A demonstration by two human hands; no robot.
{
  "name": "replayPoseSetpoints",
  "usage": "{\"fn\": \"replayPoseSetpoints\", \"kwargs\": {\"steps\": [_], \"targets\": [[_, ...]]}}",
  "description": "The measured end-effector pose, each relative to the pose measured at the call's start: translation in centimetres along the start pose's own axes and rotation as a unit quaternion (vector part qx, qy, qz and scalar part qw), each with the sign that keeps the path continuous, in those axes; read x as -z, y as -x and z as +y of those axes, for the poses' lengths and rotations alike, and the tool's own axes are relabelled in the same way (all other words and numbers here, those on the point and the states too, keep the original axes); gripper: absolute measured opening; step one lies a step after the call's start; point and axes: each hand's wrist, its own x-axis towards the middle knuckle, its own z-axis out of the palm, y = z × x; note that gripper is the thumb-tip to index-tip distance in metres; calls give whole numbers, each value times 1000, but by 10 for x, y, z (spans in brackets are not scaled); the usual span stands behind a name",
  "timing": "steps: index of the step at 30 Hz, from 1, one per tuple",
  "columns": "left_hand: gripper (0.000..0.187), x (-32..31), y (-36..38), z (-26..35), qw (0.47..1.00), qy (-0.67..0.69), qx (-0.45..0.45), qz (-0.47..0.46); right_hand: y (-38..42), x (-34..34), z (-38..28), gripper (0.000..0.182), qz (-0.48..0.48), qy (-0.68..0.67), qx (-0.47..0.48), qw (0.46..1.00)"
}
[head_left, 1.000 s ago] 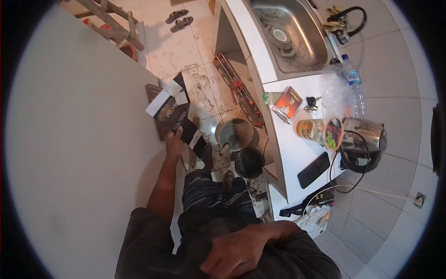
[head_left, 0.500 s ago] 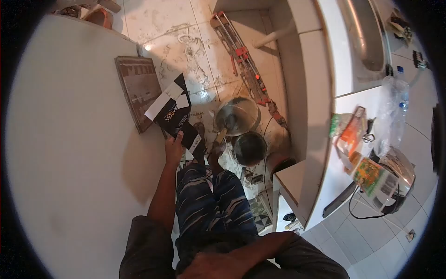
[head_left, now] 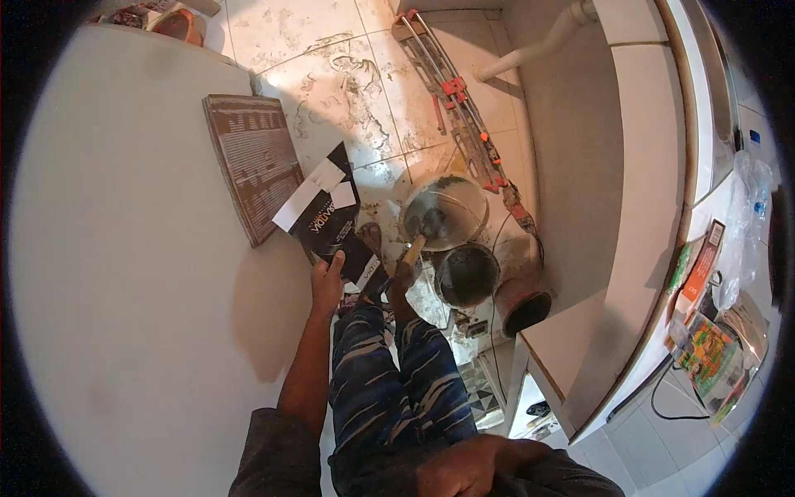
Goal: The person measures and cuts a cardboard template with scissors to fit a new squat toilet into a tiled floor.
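My left hand (head_left: 329,280) grips the lower edge of a black printed cardboard piece (head_left: 319,217) with white patches, its thumb lying on top. Behind the cardboard, a brown tile (head_left: 252,161) with a ridged back leans against the white wall. My right hand (head_left: 455,474) rests in front of my waist at the bottom of the view. Its fingers are mostly hidden, and I cannot see anything held in it. A bucket (head_left: 443,211) with grey residue and a wooden-handled tool (head_left: 411,250) is on the floor beyond my knees.
A dark bucket (head_left: 466,275) and a reddish bucket (head_left: 526,311) stand nearby. A red tile cutter (head_left: 454,91) lies along the smeared floor tiles (head_left: 306,41). On the right is a counter (head_left: 654,273) with plastic bottles (head_left: 755,186) and packets. A cable runs past the buckets.
My view has turned, so the floor and counter things appear further right. My right hand also shows further right in front of my waist. The left hand keeps its hold on the cardboard.
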Motion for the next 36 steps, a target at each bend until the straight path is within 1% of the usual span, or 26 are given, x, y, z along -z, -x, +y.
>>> {"fn": "replayPoseSetpoints", "kwargs": {"steps": [2,3,4,5,7,8,10,11,13,14,16,17,19,20,22,23,24,25,26,28,29,31,32,34,35,36], "targets": [[42,3,-3,-4,1000,-17,2,4,8,1,0,18,-10,-3,-10,1000],[40,4,-6,-9,1000,-9,-6,-12,11,2,0,19,-15,-5,-15,1000],[38,4,-3,3,999,-3,-14,-31,13,3,0,19,-17,-7,-18,1000],[38,1,1,14,999,-4,-17,-27,15,3,1,19,-20,-8,-23,1000],[37,-9,12,37,997,71,-1,-32,16,5,1,20,-21,-12,-37,999],[37,-7,11,36,997,71,-1,-32,16,5,2,21,-19,-12,-43,999],[39,-5,7,34,999,13,-10,-31,17,4,2,21,-17,-10,-55,998],[39,-5,1,29,999,12,-14,-29,17,5,3,22,-18,-10,-60,998],[46,-1,-11,15,996,-38,-62,-56,16,8,3,22,-20,-15,-72,997],[46,1,-15,17,996,-38,-62,-52,13,11,3,23,-20,-19,-78,997],[46,1,-15,19,992,31,-77,-95,12,7,13,23,-15,-18,-93,995],[46,1,-16,14,992,32,-79,-96,15,4,14,24,-13,-16,-101,995],[37,5,-19,19,996,18,-3,-87,15,5,4,25,-12,-23,-109,994],[37,9,-23,19,996,18,-1,-88,14,3,4,25,-8,-24,-116,993],[37,15,-38,26,986,-64,-116,-100,0,1,4,25,3,-25,-119,993],[37,15,-40,35,986,-65,-114,-103,-18,3,3,21,106,5,-123,987],[38,15,-41,48,985,-38,-144,-88,-28,6,1,18,207,34,-126,970],[39,13,-47,62,983,-13,-169,-72,-26,14,-3,18,212,29,-123,969],[39,16,-56,68,984,-16,-165,-73,-28,18,-4,18,210,21,-126,969],[41,23,-77,80,970,37,-234,-55,-34,26,-3,18,206,11,-132,970],[41,27,-84,90,970,36,-233,-56,-36,29,-2,18,203,7,-135,970],[42,35,-91,113,976,-41,-216,-7,-39,33,0,18,195,0,-144,970],[42,39,-106,112,975,-38,-218,-7,-39,37,2,17,189,-1,-150,970],[41,44,-133,103,961,69,-268,14,-37,43,-1,17,181,-11,-159,971],[41,35,-142,116,963,68,-261,9,-43,54,-11,17,184,-17,-162,969],[40,37,-138,119,966,84,-244,28,-42,51,-10,17,181,-21,-168,969]]}}
